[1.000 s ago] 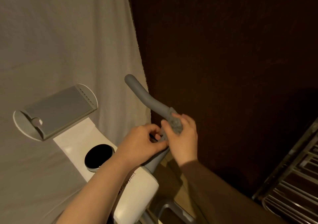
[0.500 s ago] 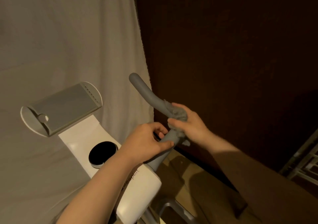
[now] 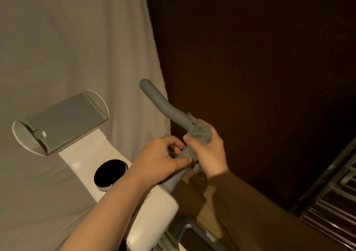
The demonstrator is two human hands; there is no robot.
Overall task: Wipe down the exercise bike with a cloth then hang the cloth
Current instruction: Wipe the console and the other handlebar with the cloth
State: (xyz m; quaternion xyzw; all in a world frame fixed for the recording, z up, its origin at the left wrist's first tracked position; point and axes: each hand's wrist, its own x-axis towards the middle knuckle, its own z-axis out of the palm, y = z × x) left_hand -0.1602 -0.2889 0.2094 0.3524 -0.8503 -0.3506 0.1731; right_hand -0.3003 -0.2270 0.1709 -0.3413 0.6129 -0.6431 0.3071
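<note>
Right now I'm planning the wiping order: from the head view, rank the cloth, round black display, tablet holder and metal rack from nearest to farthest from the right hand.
1. cloth, gripped in the right hand
2. round black display, lower left
3. tablet holder, far left
4. metal rack, lower right; too close to the holder to call

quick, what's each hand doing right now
Left hand: fingers curled round the grey handlebar, gripping it.
Right hand: gripping the grey cloth wrapped round the handlebar.

head camera looks down, close above the handlebar [image 3: 165, 106].
</note>
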